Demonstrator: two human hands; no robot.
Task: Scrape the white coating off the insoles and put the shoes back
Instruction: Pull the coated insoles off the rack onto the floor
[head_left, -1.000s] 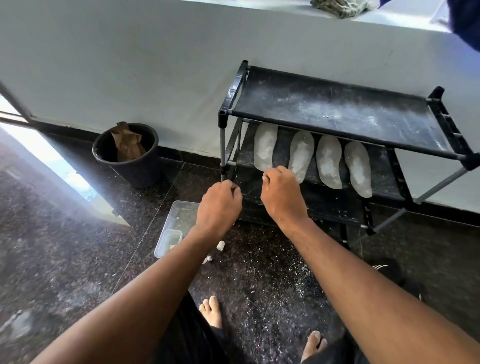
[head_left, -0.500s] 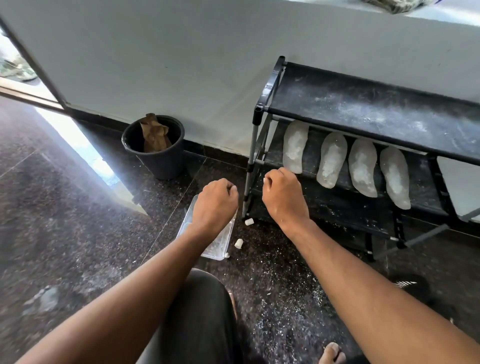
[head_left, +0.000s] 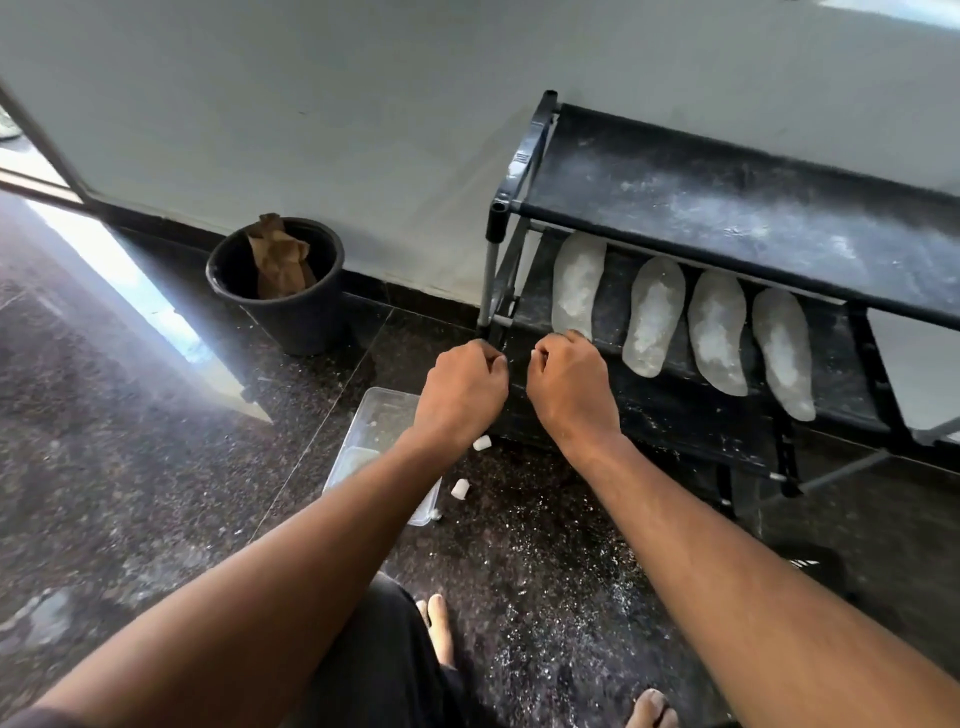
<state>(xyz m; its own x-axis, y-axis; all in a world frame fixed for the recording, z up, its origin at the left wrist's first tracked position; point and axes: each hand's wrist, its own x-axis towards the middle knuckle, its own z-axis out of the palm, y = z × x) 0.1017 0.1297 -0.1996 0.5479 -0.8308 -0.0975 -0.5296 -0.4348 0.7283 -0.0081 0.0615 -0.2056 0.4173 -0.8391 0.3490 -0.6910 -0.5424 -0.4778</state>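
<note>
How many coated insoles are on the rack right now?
4, side by side on the rack's lower shelf: leftmost insole just beyond the right hand, second, third, rightmost. The top shelf could hide more behind it.

Floor (head_left: 130, 467): polished dark speckled stone, dusted with white powder.
Shoe rack (head_left: 727, 218): matt black shelves, powder-smeared; grey metal tubes.
Insoles (head_left: 652, 317): coated in chalky, rough white.
Bucket (head_left: 291, 317): matt black plastic.
Container (head_left: 384, 415): clear plastic.
Paper (head_left: 278, 260): crumpled brown.
</note>
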